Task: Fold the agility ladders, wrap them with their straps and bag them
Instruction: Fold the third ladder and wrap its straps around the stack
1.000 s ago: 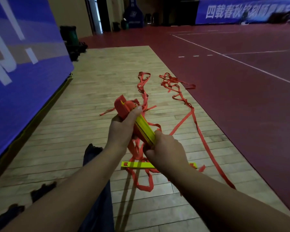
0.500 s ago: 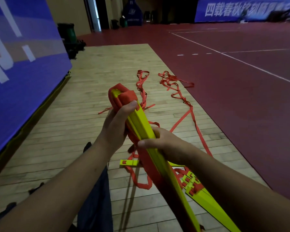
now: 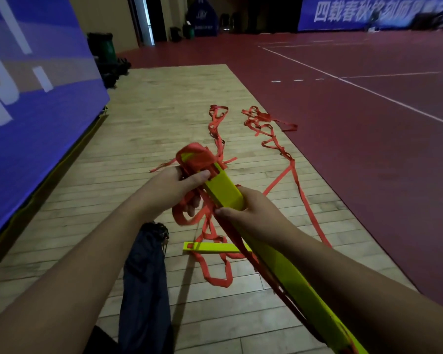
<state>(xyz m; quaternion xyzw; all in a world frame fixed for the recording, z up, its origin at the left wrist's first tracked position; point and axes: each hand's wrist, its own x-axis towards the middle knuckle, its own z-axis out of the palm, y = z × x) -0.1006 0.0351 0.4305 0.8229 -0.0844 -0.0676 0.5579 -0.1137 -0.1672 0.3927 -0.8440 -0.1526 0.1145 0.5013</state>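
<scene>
**Desk:** What's closest to you?

**Operator:** Nearest me, left of centre, I see a dark blue bag (image 3: 143, 277) lying limp on the wooden floor (image 3: 62, 238). Its drawstring mouth points away from me.

**Desk:** And the ladder?

**Operator:** I have a bundle of yellow rungs (image 3: 225, 191) slanting from the near right up toward the middle. My right hand (image 3: 253, 215) is curled round it partway along, with the thumb over its left edge. My left hand (image 3: 172, 190) grips the far end, thumb pressed on the top face just short of a wad of red strap (image 3: 195, 157) wrapped over the tip. More strap hangs in a loop below those fingers.

**Desk:** Anything on the floor?

**Operator:** One loose rung (image 3: 210, 247) lies flat just beyond the bag's mouth, tangled in strap. Farther out, two strap trails (image 3: 274, 141) run away over the wood. The right one reaches the edge of the red court (image 3: 368, 162). A blue banner (image 3: 23, 98) stands along the left, with a green bin (image 3: 102, 47) at its far end.
</scene>
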